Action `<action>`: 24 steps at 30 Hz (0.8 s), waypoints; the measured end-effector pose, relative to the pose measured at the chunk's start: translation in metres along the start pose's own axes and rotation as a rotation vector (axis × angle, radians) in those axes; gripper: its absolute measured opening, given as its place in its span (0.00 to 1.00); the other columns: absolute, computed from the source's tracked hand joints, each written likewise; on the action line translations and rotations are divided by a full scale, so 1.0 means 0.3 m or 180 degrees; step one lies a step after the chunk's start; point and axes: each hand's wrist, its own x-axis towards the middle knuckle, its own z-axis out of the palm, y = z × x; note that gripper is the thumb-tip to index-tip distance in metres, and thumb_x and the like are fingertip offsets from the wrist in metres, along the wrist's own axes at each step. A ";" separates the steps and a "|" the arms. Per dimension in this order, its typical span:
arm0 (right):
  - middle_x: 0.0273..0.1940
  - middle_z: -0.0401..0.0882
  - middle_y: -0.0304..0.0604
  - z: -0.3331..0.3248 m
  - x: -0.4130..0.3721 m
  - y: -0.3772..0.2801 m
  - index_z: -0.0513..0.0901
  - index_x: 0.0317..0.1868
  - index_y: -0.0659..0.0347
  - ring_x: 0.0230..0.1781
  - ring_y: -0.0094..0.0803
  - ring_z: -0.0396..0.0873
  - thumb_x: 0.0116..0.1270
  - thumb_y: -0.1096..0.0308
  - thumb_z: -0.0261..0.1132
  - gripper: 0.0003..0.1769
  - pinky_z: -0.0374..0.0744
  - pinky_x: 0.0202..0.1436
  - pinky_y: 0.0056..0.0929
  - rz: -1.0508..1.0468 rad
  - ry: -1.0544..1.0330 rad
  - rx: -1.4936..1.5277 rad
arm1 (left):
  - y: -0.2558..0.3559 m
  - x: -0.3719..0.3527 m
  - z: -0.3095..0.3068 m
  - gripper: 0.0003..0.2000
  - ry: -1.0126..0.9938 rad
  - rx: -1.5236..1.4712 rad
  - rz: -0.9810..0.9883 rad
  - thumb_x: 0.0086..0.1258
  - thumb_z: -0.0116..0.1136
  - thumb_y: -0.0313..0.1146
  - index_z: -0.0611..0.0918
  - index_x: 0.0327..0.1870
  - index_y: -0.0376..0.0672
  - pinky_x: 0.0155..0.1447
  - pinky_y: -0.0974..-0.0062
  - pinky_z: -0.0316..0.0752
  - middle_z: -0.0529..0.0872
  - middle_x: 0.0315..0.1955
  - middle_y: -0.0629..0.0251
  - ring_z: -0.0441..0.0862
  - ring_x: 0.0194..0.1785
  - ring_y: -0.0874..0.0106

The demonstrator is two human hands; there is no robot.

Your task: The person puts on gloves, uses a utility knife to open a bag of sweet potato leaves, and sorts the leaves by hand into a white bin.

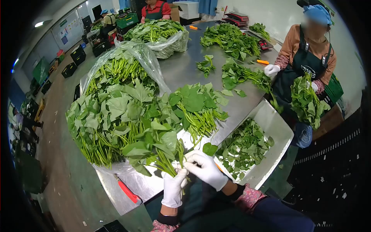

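Observation:
My left hand (174, 188), in a white glove, is closed around the stems of a small bunch of leafy greens (164, 149). Its leaves point up and away from me. My right hand (206, 170), gloved too, pinches at a stem on the right side of this bunch; the fingertips partly hide it. Just beyond lies a big heap of the same long-stemmed greens (112, 123), spilling from a clear plastic bag (152, 69). A looser pile of greens (201, 108) rests on the metal table (177, 71) ahead of my right hand.
A red-handled tool (129, 192) lies at the table's near left corner. Right of my hands stands a white bin (284, 135) with loose leaves inside. A co-worker (309, 65) across the corner holds a bunch of greens. Scales (237, 18) stand at the back.

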 end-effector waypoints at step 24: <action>0.31 0.81 0.38 -0.512 0.403 0.247 0.85 0.47 0.60 0.25 0.23 0.75 0.68 0.67 0.66 0.10 0.75 0.33 0.24 -0.0683 0.2305 -0.1622 | 0.105 -0.015 0.000 0.10 0.0764 -0.0171 0.1508 0.78 0.53 0.36 0.76 0.45 0.38 0.29 0.79 0.75 0.83 0.40 0.57 0.79 0.29 0.74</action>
